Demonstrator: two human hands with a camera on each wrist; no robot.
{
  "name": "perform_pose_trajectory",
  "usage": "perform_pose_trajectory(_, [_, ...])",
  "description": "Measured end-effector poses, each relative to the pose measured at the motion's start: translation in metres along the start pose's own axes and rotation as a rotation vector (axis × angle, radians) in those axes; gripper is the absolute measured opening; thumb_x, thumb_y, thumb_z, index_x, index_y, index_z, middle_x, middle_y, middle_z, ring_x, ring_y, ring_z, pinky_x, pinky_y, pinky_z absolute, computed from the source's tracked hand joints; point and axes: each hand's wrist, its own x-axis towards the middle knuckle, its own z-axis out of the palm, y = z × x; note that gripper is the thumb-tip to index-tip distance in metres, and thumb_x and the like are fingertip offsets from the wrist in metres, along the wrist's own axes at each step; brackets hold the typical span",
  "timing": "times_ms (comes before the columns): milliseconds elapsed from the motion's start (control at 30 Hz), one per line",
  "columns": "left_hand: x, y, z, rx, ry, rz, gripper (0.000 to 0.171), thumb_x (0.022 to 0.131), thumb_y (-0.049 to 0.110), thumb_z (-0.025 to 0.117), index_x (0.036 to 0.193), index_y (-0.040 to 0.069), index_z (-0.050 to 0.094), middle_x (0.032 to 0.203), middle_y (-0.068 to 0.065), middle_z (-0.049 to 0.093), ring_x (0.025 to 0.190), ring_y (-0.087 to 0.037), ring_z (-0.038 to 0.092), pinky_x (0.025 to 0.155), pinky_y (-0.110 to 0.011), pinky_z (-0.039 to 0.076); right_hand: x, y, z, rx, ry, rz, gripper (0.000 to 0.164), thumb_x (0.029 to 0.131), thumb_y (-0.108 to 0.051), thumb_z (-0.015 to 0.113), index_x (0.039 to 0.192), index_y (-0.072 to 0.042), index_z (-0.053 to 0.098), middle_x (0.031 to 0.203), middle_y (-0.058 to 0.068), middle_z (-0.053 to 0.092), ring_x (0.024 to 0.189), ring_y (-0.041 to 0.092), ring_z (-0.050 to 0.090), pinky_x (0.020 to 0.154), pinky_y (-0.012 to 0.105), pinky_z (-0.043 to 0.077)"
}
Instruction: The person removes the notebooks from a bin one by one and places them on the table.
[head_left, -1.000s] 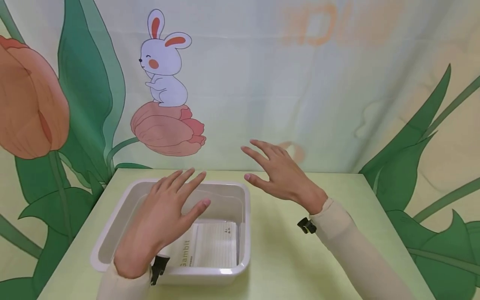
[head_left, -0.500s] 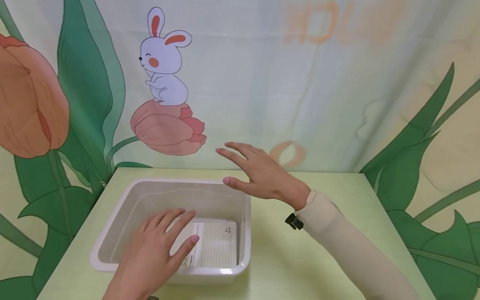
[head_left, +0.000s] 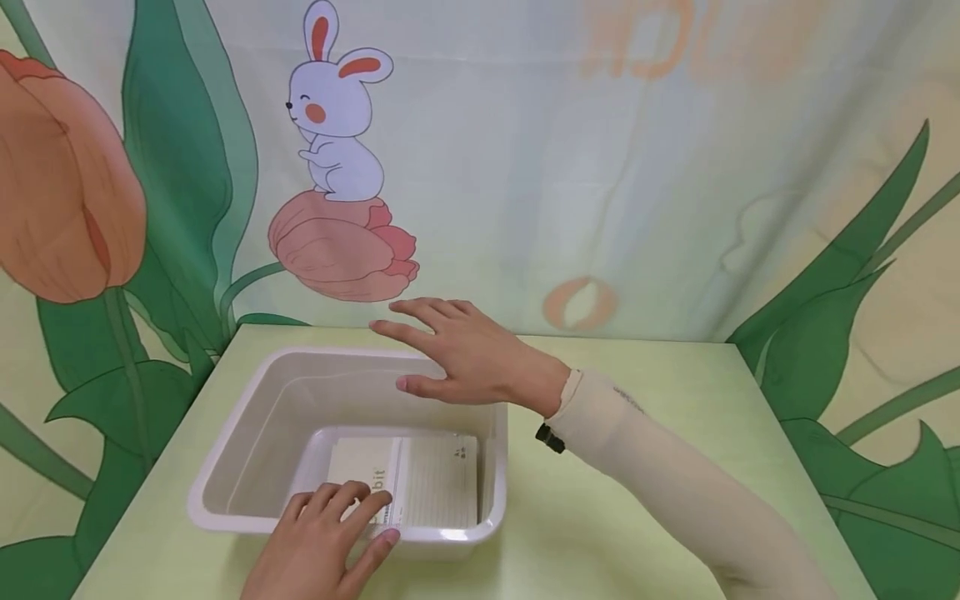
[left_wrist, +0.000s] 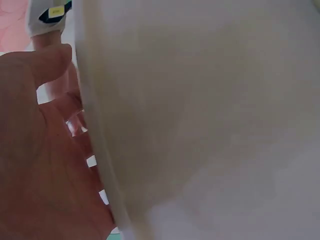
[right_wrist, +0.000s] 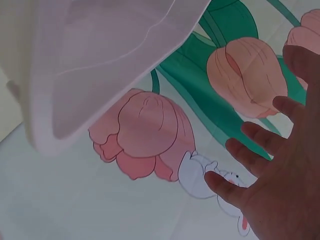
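Observation:
A light grey plastic basin [head_left: 255, 446] stands on the table. In it lies a pale notebook [head_left: 441, 483] with fine ruled lines and printed lettering, partly covered by my left hand [head_left: 322, 537]. That hand is at the basin's near rim, its fingers slightly bent and reaching over the edge. In the left wrist view its palm [left_wrist: 45, 165] faces the basin's outer wall [left_wrist: 200, 120], and the fingers pass beyond the rim. My right hand [head_left: 472, 354] hovers palm down with spread fingers over the basin's far right rim and holds nothing. The right wrist view shows those fingers apart from the basin.
The pale green table [head_left: 600, 517] extends to the right of the basin. Behind it hangs a printed backdrop [head_left: 487, 167] with a rabbit and tulips. A dark clip [head_left: 550, 437] sits at the right sleeve's cuff.
My left hand has come down and toward me, from above the basin to its near rim. The right hand has moved left, from beside the basin to over its far right rim.

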Motion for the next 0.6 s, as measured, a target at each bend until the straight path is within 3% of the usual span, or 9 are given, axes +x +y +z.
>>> perform_pose_trajectory(200, [-0.007,-0.002,0.014,0.089,0.024,0.027,0.031,0.091,0.057,0.058,0.109,0.031,0.064,0.099,0.009,0.057,0.097,-0.016,0.055,0.086,-0.04,0.041,0.018,-0.014,0.0,-0.017,-0.059,-0.042,0.068,0.098,-0.061,0.042,0.156,-0.037,0.017,0.161,-0.002,0.026,0.149,0.017,0.025,0.118,0.045,0.027])
perform_pose_trajectory(333, [-0.01,0.002,0.018,0.154,0.006,0.024,0.028,0.095,0.055,0.054,0.11,0.033,0.062,0.099,0.01,0.056,0.098,-0.014,0.053,0.086,-0.041,0.04,0.03,-0.025,0.001,-0.015,-0.095,-0.064,0.068,0.098,-0.061,0.042,0.156,-0.038,0.016,0.161,-0.003,0.025,0.149,0.017,0.024,0.118,0.046,0.027])
perform_pose_trajectory(600, [-0.011,0.007,0.024,0.147,0.047,-0.014,0.03,0.091,0.057,0.057,0.106,0.031,0.062,0.096,0.009,0.052,0.093,-0.016,0.05,0.083,-0.042,0.037,0.06,-0.045,0.022,-0.047,-0.208,-0.131,0.067,0.098,-0.058,0.044,0.156,-0.04,0.014,0.162,-0.004,0.023,0.15,0.017,0.024,0.117,0.044,0.031])
